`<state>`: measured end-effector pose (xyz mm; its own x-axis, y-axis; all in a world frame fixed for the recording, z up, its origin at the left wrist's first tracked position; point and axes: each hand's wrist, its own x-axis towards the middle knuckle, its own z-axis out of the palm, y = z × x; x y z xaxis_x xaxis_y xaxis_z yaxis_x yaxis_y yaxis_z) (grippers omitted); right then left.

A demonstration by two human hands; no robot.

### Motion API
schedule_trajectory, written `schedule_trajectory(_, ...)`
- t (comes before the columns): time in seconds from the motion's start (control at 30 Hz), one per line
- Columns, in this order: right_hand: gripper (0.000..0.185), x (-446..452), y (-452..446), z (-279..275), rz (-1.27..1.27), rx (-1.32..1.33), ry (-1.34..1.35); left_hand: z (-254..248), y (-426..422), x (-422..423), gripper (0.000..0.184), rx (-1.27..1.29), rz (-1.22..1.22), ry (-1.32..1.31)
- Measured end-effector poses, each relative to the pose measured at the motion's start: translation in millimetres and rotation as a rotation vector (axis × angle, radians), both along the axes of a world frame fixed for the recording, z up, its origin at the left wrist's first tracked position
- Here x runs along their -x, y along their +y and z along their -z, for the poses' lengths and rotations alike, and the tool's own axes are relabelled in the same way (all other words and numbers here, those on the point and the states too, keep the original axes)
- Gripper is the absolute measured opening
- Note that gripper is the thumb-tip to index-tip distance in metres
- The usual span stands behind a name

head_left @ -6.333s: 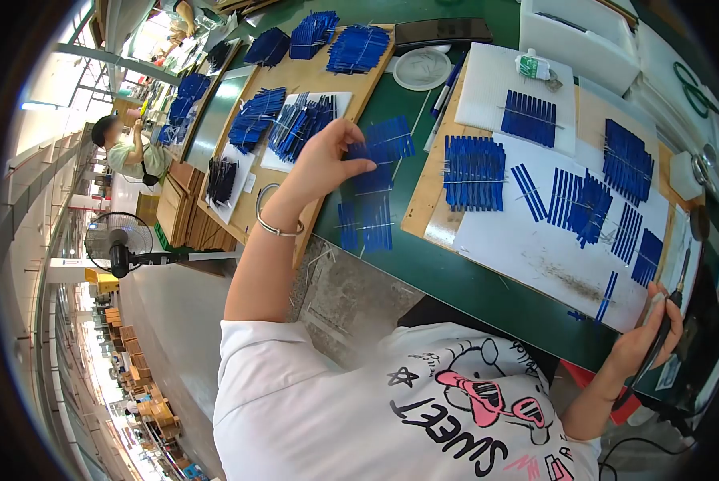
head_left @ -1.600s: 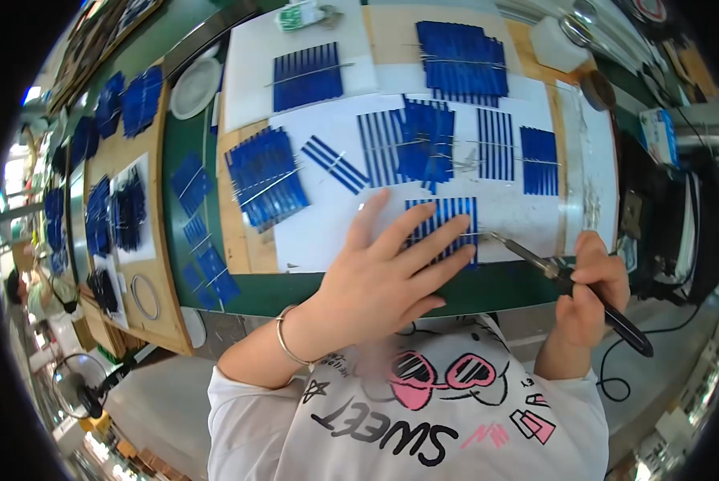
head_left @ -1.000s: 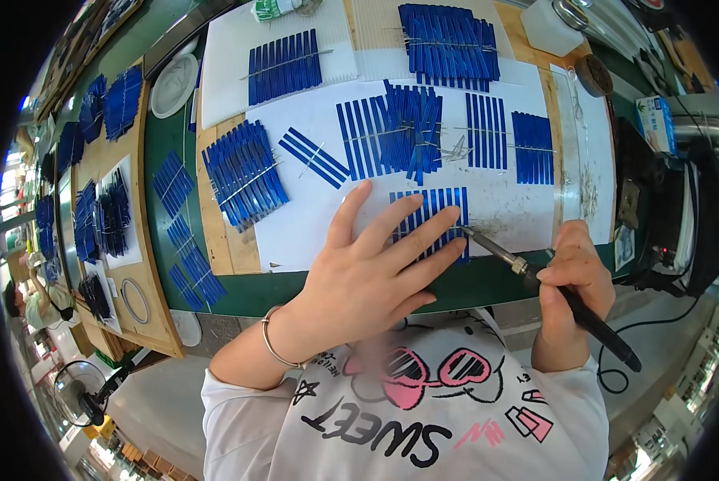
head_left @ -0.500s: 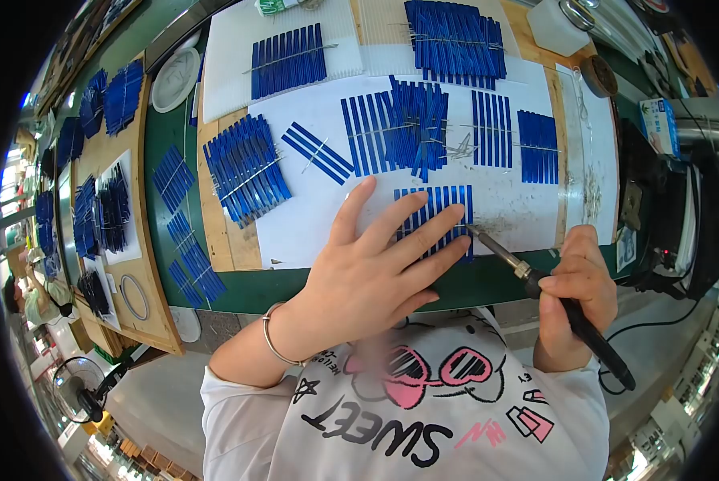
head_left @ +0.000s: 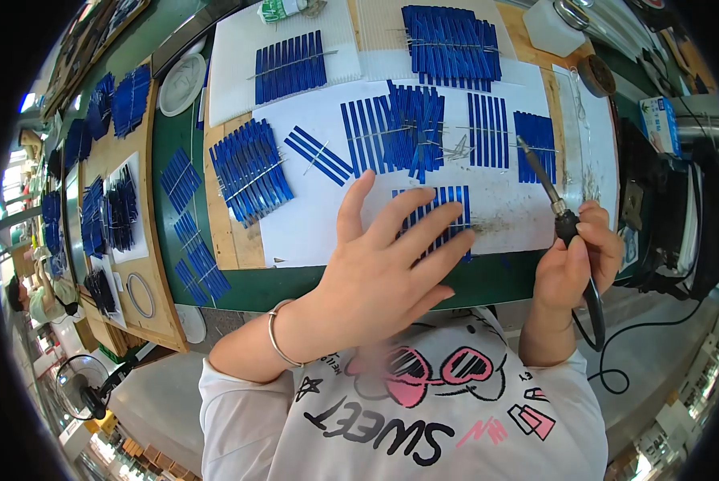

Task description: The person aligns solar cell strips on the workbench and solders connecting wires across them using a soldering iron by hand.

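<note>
Now, left hand (head_left: 383, 276) overlies blue strips (head_left: 452, 195); right hand (head_left: 576, 260) holds soldering iron (head_left: 565, 222).

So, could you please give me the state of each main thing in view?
Left hand: palm down, fingers spread.
Covered strips: flat, partly hidden by that hand.
Soldering iron: gripped, tip forward; whether hot, cannot tell.
Right hand: closed around that tool.
Three-strip piece: flat, slanted.
Upper-right pile: stacked, overlapping.
White paper: flat, dark-specked.
Fan: whether spinning, cannot tell.

L hand (head_left: 383, 268) hides pt of blue strip panel (head_left: 453, 196); green-wht container (head_left: 273, 10) cut off @ top edge.
</note>
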<state>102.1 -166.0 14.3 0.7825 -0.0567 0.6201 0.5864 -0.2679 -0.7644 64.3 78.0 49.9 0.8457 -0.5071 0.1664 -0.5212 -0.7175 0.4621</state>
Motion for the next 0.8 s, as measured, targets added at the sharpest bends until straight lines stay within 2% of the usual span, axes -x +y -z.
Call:
schedule_trajectory(0.2, 0.022, 3, -13, 9, -0.032, 0.040, 0.035, 4, -17, -7, 0.068, 0.110, -0.244, -0.085)
schedule_trajectory(0.27, 0.021, 8, -13, 22, 0.074, -0.053, 0.016, 6, -19, -4, 0.068, 0.116, -0.251, -0.095)
schedule_trajectory(0.3, 0.022, 4, -24, 26, 0.027, 0.025, -0.037, 12, -19, -1, 0.065, 0.115, -0.246, -0.136)
schedule_trajectory(0.33, 0.022, 7, -24, 25, 0.037, 0.011, 0.030, 17, -22, 1, 0.063, 0.077, -0.267, -0.209)
schedule_trajectory(0.5, 0.023, 1, -18, 26, -0.009, 0.025, -0.005, 20, -22, 15, 0.060, -0.028, -0.246, -0.186)
schedule_trajectory(0.57, 0.026, 2, -11, 18, -0.020, 0.232, -0.031, 27, -24, 21, 0.056, -0.035, -0.276, -0.234)
schedule_trajectory(0.6, 0.026, 3, -14, 22, -0.024, 0.232, -0.036, 31, -26, 25, 0.052, -0.031, -0.290, -0.277)
schedule_trajectory(0.63, 0.029, 4, -18, 27, -0.156, 0.241, -0.004, 29, -26, 29, 0.043, 0.031, -0.303, -0.245)
schedule_trajectory(0.67, 0.032, 4, -22, 30, -0.286, 0.249, 0.030, 33, -27, 31, 0.043, 0.031, -0.304, -0.248)
schedule_trajectory(0.7, 0.024, 4, -27, 30, -0.257, 0.456, -0.016, 41, -28, 35, 0.052, -0.004, -0.305, -0.272)
schedule_trajectory(0.73, 0.024, 2, -18, 18, -0.257, 0.455, -0.017, 45, -27, 37, 0.062, -0.040, -0.306, -0.296)
schedule_trajectory(0.8, 0.016, -1, 8, -10, -0.437, 0.658, -0.170, 43, -26, 37, 0.061, -0.027, -0.297, -0.271)
